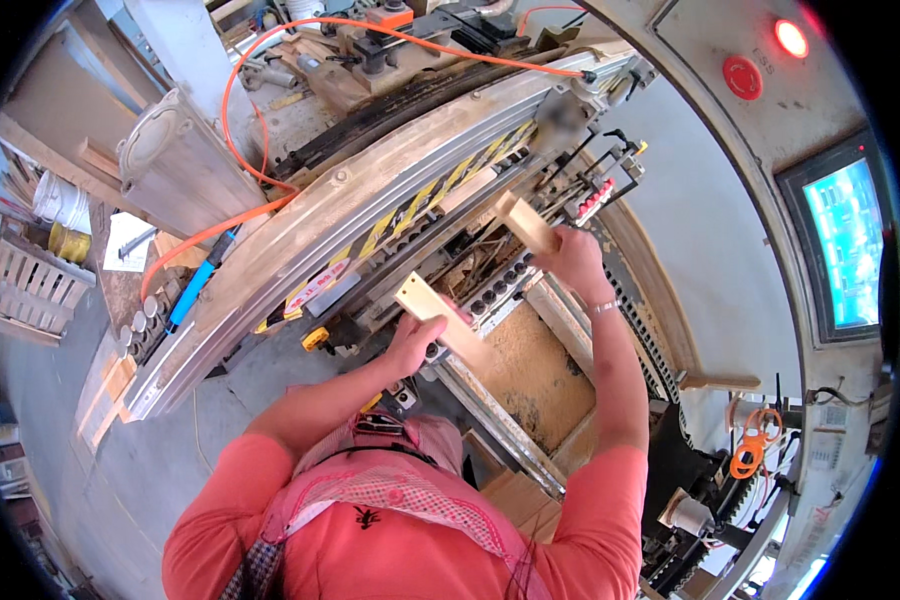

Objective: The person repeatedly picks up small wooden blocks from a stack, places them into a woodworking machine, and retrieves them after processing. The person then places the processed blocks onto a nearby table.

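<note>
My left hand is closed round a pale wooden block with small dark holes near its upper end. Further up and to the right, my right hand grips a second wooden piece of similar colour, held at a slant. Both pieces are over the woodworking machine, apart from each other. Below them lies a bed heaped with sawdust, bordered by rails and a row of black round knobs. My right hand is closest to the chain-like track on the right.
A long curved machine beam with yellow-black striping runs across the left. An orange hose loops over it, near a blue air-gun-like tool. On the right stand a control panel with a lit screen, a red stop button, and orange-handled scissors.
</note>
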The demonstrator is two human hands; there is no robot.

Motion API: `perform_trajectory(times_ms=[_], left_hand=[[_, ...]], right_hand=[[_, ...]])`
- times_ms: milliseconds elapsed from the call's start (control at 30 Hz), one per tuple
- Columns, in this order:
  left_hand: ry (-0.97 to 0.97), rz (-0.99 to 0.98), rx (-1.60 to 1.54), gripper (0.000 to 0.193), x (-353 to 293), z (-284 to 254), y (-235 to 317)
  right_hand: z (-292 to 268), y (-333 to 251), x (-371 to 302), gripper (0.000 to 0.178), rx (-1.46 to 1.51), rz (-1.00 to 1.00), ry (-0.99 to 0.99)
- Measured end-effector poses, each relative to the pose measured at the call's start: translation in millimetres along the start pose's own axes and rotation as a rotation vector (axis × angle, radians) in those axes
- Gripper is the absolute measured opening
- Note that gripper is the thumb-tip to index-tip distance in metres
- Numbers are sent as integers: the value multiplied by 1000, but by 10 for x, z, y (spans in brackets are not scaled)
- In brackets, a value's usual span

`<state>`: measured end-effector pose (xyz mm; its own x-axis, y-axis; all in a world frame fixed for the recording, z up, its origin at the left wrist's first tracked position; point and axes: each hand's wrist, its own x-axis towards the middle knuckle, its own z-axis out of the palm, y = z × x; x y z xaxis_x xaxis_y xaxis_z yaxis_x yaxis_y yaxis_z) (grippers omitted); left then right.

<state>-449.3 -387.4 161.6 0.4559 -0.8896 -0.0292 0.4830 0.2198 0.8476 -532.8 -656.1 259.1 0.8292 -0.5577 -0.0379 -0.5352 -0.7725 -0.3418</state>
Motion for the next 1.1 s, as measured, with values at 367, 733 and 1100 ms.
perform_trajectory(times_ms=[367, 733, 1100], left_hand=[[181, -1, 330, 20, -130, -24, -35], [192, -86, 360, 23, -112, -24, -61], [208, -95, 288, 18, -96, -42, -77]], right_hand=[[459, 420, 1110, 36, -208, 54, 127], [533, 357, 1124, 28, -218, 188, 125], [538, 321, 1070, 37, -251, 158, 122]])
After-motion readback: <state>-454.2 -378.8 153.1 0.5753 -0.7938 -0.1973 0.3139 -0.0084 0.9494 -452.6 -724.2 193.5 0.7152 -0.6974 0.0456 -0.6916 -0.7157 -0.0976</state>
